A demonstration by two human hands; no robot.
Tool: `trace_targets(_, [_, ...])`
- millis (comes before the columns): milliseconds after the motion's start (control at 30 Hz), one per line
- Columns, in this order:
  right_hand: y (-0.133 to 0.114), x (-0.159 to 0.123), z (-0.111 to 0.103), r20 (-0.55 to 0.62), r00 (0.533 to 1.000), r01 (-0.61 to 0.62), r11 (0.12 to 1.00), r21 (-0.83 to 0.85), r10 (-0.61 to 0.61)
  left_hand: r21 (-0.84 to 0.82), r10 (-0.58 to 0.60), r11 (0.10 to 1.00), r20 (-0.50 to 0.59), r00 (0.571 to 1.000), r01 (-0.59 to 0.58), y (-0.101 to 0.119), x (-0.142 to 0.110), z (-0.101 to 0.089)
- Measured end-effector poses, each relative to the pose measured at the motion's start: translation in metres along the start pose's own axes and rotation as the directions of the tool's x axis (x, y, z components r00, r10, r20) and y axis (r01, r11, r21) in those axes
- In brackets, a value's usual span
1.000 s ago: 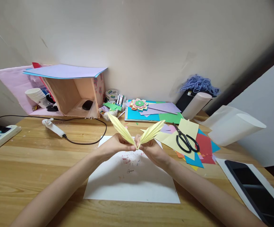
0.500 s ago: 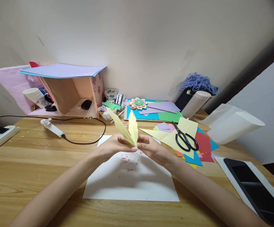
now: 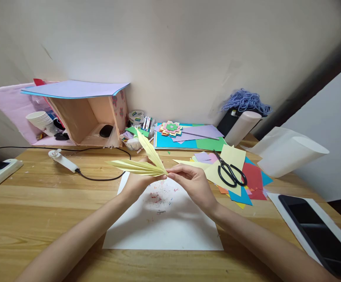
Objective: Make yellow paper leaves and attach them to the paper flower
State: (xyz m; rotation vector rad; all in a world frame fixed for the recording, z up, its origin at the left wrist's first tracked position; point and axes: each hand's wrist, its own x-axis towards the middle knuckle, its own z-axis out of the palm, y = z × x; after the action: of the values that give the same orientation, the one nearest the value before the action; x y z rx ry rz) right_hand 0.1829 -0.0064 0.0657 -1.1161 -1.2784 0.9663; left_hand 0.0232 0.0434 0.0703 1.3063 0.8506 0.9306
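Pale yellow pleated paper spreads into two leaf-like wings that meet at a pinched point near the middle of the view. My right hand pinches that point between thumb and forefinger. My left hand is closed on the same folded paper from the left, its fingers partly hidden behind the wings. Below both hands lies a white sheet flat on the desk, marked with red, blue and dark smudges. Black-handled scissors rest to the right on loose coloured paper.
An open box with a purple lid stands back left, near paper cups. A white device trails a black cable. Behind the hands are a paper flower and coloured sheets. A phone lies at right.
The folded paper has tipped over to the left, and its wings have opened wider apart. My right hand has turned, with its fingertips now at the paper's pinched point.
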Motion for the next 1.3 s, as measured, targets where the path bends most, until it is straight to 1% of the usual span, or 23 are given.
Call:
trace_targets(67, [0.0,-0.002,0.001,-0.025,0.993,0.109,0.99,-0.085,-0.111,-0.01,0.011,1.0,0.0,1.0,-0.011,-0.002,-0.002,0.0])
trace_targets(167, [-0.002,-0.006,0.001,-0.033,0.966,0.245,0.947,-0.207,-0.257,-0.035,0.044,0.998,0.01,0.999,-0.044,-0.006,-0.002,-0.001])
trace_targets(267, [-0.002,-0.009,0.002,-0.028,0.946,0.305,0.914,-0.268,-0.324,-0.077,0.067,0.995,0.051,0.996,-0.063,-0.009,0.001,0.0])
trace_targets(333, [0.0,-0.009,0.001,-0.026,0.937,0.326,0.901,-0.284,-0.348,-0.098,0.053,0.994,0.086,0.995,-0.045,-0.009,0.002,0.002])
trace_targets(400, [0.001,-0.008,0.001,-0.03,0.93,0.341,0.893,-0.294,-0.366,-0.116,0.01,0.993,0.1,0.995,0.001,-0.008,0.004,0.003])
trace_targets(500, [0.002,-0.007,0.001,-0.029,0.928,0.346,0.887,-0.305,-0.372,-0.141,-0.045,0.988,0.091,0.995,0.058,-0.007,0.003,0.005])
trace_targets(567, [0.003,-0.007,0.001,-0.022,0.929,0.345,0.883,-0.317,-0.371,-0.132,-0.035,0.99,0.074,0.997,0.045,-0.007,0.002,0.005])
trace_targets(633, [0.003,-0.007,0.001,-0.019,0.929,0.344,0.88,-0.327,-0.37,-0.102,0.013,0.995,0.054,0.998,-0.007,-0.008,-0.001,0.004])
trace_targets(700, [0.004,-0.007,0.002,-0.009,0.932,0.341,0.885,-0.316,-0.362,-0.063,0.06,0.996,0.046,0.997,-0.058,-0.008,-0.003,0.003])
trace_targets(767, [0.004,-0.007,0.003,0.003,0.936,0.339,0.896,-0.286,-0.353,-0.034,0.078,0.996,0.053,0.996,-0.076,-0.008,-0.005,0.001])
trace_targets(867, [0.005,-0.007,0.003,0.015,0.935,0.346,0.9,-0.265,-0.355,-0.02,0.057,0.998,0.066,0.996,-0.056,-0.006,-0.006,0.0])
trace_targets(1033, [0.008,-0.006,0.002,0.023,0.915,0.387,0.862,-0.329,-0.402,-0.043,-0.014,0.999,0.088,0.996,0.018,-0.005,-0.003,0.002])
trace_targets(1167, [0.015,-0.003,0.002,-0.029,0.914,0.367,0.857,-0.363,-0.404,-0.05,0.003,0.999,0.148,0.989,0.004,-0.003,-0.003,0.007])
trace_targets(1233, [0.02,-0.002,0.003,-0.061,0.913,0.354,0.858,-0.373,-0.403,-0.046,0.001,0.999,0.147,0.989,0.006,-0.002,-0.004,0.01])
trace_targets(1300, [0.024,-0.003,0.004,-0.067,0.917,0.343,0.864,-0.368,-0.393,-0.021,-0.018,1.0,0.112,0.994,0.02,-0.001,-0.004,0.012])
